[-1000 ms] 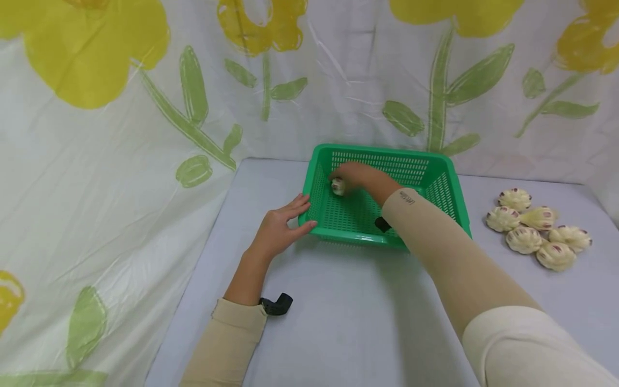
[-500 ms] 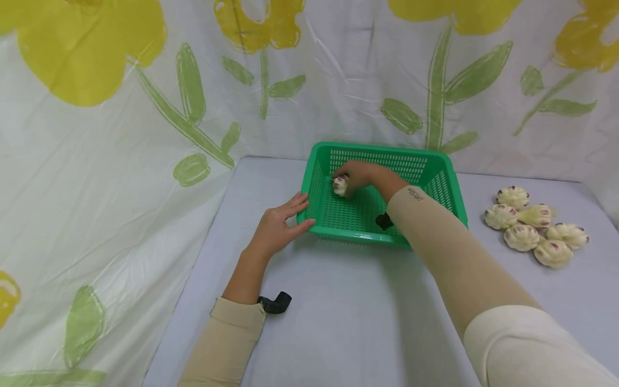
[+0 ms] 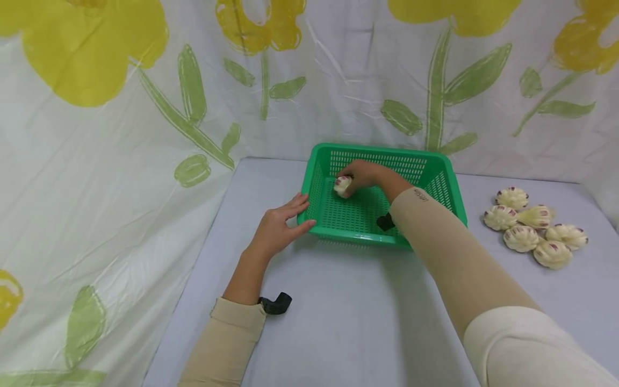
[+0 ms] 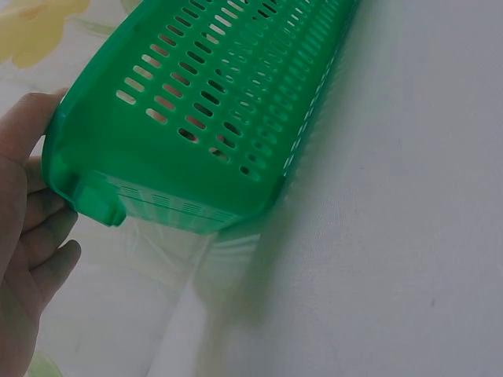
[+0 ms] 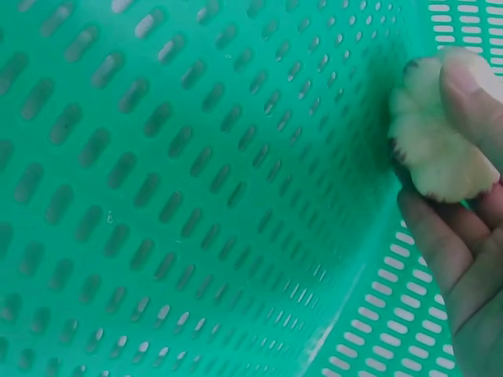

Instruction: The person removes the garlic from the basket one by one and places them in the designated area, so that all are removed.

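Observation:
Inside the green plastic basket (image 3: pixel 362 236), near its left end, my right hand (image 3: pixel 365 174) holds a cream, lobed bulb with purple-tipped scales (image 3: pixel 342 186), much like a lily bulb. In the right wrist view the thumb lies across the bulb (image 5: pixel 440 149) and the fingers (image 5: pixel 440 236) support it from below. My left hand (image 3: pixel 278 228) holds the basket's front left corner, with its thumb over the front rim and its fingers at the left side. In the left wrist view the fingers (image 4: pixel 51 228) show outside the basket's rim (image 4: pixel 59 149).
Several more cream bulbs (image 3: pixel 522 238) lie grouped on the white table (image 3: pixel 338 312), right of the basket. Behind and to the left hangs a white sheet (image 3: pixel 121 204) with yellow flowers. Each wrist carries a small black camera (image 3: pixel 276 304).
The right hand has shifted slightly to the right inside the basket, and the bulb in it has moved along and turned a little. The left hand stays at the basket's corner.

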`<control>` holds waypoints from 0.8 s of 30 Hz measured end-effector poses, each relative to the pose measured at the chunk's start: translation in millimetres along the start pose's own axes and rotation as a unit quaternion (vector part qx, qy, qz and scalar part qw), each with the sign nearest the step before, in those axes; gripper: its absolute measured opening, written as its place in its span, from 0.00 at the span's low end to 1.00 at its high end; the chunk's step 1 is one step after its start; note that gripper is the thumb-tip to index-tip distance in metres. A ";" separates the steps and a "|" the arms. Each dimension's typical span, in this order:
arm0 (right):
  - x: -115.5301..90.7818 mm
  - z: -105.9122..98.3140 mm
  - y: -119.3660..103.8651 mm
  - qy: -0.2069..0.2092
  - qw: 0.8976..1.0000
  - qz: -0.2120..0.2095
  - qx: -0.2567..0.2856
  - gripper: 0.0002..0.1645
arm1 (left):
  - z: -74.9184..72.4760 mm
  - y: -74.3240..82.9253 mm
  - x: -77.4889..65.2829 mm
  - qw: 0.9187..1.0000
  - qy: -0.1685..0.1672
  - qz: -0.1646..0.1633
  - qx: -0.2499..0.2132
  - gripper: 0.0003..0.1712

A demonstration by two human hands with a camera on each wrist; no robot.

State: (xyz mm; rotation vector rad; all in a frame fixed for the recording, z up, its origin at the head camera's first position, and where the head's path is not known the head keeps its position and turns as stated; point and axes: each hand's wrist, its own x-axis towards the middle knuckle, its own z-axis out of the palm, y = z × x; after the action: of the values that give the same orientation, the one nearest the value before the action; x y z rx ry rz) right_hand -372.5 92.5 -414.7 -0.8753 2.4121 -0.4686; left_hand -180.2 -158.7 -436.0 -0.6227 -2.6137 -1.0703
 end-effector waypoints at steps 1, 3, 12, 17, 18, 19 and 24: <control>-0.6 -0.4 1.1 0.003 1.000 0.000 0.007 0.36 | 0.1 0.2 0.0 1.000 -0.001 0.000 0.000 0.32; -1.5 -1.3 3.0 0.010 1.000 -0.003 0.017 0.36 | 0.2 0.3 -0.2 1.000 -0.001 -0.001 -0.001 0.33; -18.0 -10.6 3.1 0.055 0.993 -0.016 0.099 0.36 | 2.1 0.5 -0.3 1.000 0.002 0.005 -0.002 0.32; -40.7 -24.1 -4.4 0.072 0.983 -0.012 0.166 0.37 | 3.1 0.9 0.0 1.000 0.003 0.001 0.000 0.32; -45.5 -27.3 -5.7 0.079 0.982 -0.010 0.174 0.38 | 2.9 1.2 -0.1 1.000 0.003 -0.001 -0.001 0.32; -50.7 -30.5 -6.4 0.087 0.980 -0.009 0.178 0.38 | 2.9 1.2 -0.1 1.000 0.004 -0.001 -0.001 0.32; -79.9 -45.3 -4.8 0.147 0.974 -0.010 0.175 0.38 | 2.2 0.8 -1.0 1.000 0.009 0.001 -0.001 0.32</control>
State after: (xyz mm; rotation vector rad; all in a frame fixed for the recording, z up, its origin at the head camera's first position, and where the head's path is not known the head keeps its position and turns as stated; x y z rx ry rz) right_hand -344.5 148.7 -347.5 -0.7141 2.4688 -1.0591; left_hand -179.1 -156.9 -437.4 -0.6139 -2.5960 -1.0718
